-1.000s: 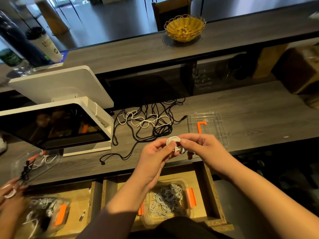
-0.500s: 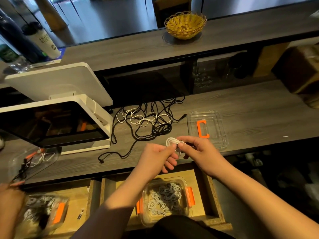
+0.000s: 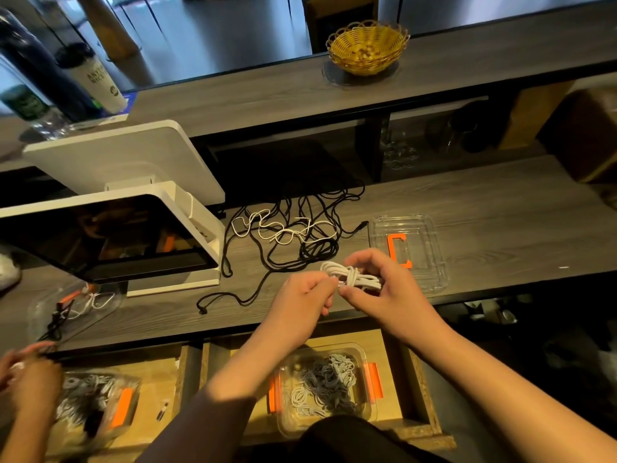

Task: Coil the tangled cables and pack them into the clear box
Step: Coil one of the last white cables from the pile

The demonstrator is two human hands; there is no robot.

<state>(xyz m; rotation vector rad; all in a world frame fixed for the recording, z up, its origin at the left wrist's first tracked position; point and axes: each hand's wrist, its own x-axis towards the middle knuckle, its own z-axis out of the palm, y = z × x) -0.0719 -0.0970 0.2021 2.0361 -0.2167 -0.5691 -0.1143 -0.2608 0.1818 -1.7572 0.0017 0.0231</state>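
A small white cable coil [image 3: 350, 277] hangs just above the grey desk's front edge, held between both hands. My right hand [image 3: 384, 292] grips its right part, fingers curled around the bundle. My left hand [image 3: 305, 295] pinches the coil's left end. Behind them a tangle of black and white cables [image 3: 293, 238] lies on the desk. A clear box [image 3: 325, 385] with orange clips sits in the open drawer below and holds several coiled cables. Its clear lid [image 3: 430, 252] with an orange clip lies on the desk to the right.
A white point-of-sale screen [image 3: 110, 242] stands at the left. Another person's hands [image 3: 26, 372] work at the lower left, near a second clear box [image 3: 96, 402] in another drawer and a lid [image 3: 73, 305] with cables. A yellow basket [image 3: 367, 48] sits on the upper shelf.
The white coil has been turned from an upright loop into a sideways bundle with a wrap around its middle. Both hands stayed above the desk's front edge.
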